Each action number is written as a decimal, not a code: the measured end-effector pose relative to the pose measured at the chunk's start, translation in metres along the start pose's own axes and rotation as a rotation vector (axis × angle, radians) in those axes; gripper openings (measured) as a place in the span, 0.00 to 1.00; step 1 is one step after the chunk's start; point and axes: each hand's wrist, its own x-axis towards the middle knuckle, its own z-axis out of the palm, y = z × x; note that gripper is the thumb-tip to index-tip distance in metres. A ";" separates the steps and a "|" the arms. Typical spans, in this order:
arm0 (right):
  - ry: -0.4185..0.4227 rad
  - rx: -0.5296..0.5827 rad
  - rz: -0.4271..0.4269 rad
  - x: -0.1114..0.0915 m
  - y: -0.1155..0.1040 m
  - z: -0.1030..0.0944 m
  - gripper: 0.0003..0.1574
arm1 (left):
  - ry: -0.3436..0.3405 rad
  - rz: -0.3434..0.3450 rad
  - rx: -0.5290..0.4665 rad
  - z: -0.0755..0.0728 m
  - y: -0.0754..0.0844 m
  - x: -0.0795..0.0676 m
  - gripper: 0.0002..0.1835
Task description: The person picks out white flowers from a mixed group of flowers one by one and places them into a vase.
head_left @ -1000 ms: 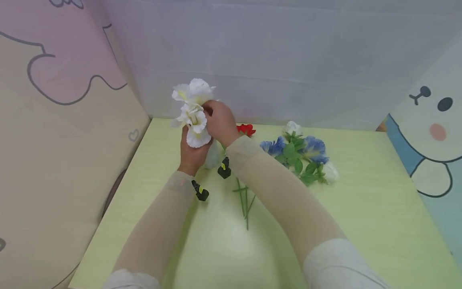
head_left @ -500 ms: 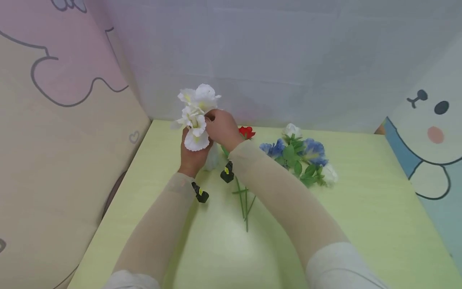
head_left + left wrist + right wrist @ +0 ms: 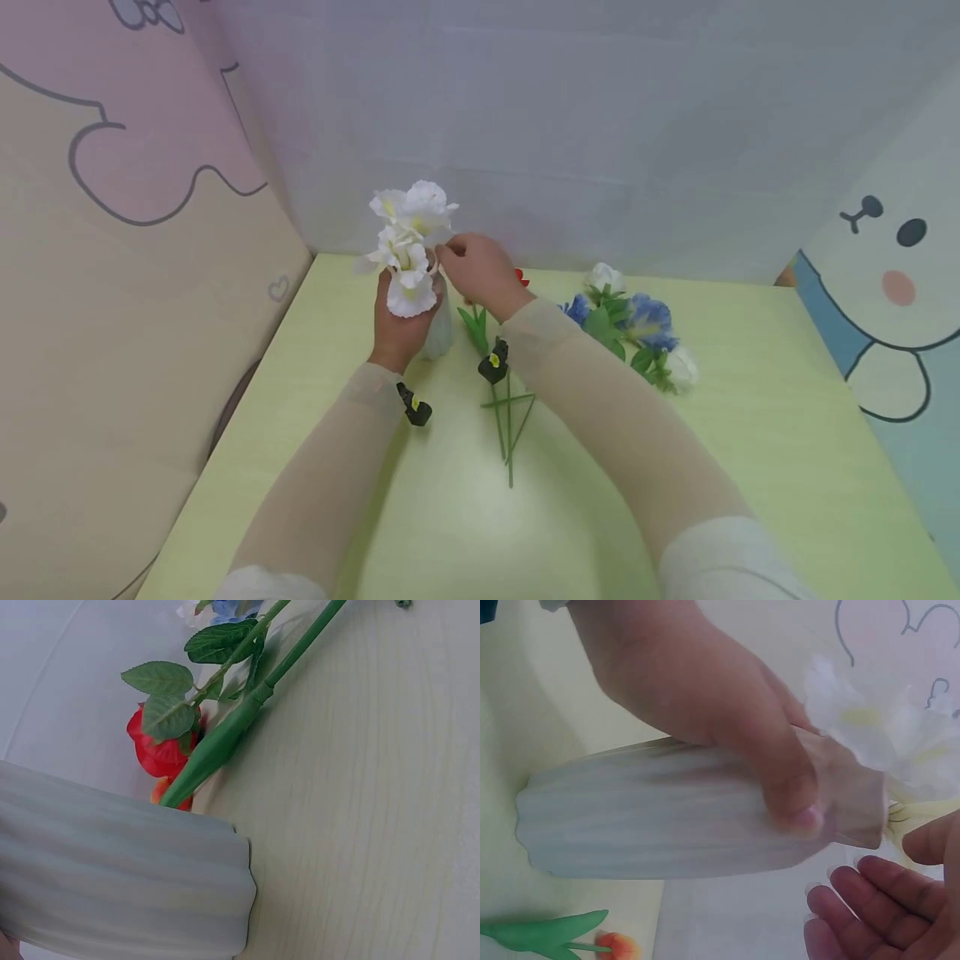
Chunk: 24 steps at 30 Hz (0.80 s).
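My left hand grips a pale, fluted vase just below its neck, the thumb lying along the side. White flowers with yellow throats stand out of the vase mouth, their stems going down inside. Beside the rim is my right hand; the right wrist view shows its fingers loosely bent, apart from the thumb, with nothing between them. In the left wrist view the lower part of the vase is seen close to the table, while the left hand is almost wholly out of frame.
Right of the vase lie a red rose, an orange tulip and crossed green stems. Farther right, blue flowers and white roses lie in a leafy bunch. A pale wall borders the table's back.
My right hand has drawn away from the white flowers to the right, uncovering the vase rim. The left hand keeps its hold on the vase with little movement.
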 end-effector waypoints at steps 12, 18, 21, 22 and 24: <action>0.073 0.011 -0.101 -0.022 0.001 -0.029 0.16 | 0.022 0.112 0.522 0.000 -0.001 0.002 0.37; 0.117 0.167 -0.072 -0.042 0.016 -0.036 0.16 | -0.008 0.069 0.432 0.000 -0.003 0.002 0.36; 0.142 0.234 -0.058 -0.055 0.031 -0.035 0.16 | -0.019 0.054 0.355 -0.002 -0.005 0.000 0.35; 0.146 0.257 -0.046 -0.059 0.036 -0.033 0.17 | -0.016 0.066 0.408 -0.003 -0.005 0.000 0.35; 0.144 0.314 -0.019 -0.069 0.046 -0.031 0.17 | -0.019 0.060 0.403 -0.005 -0.005 -0.001 0.36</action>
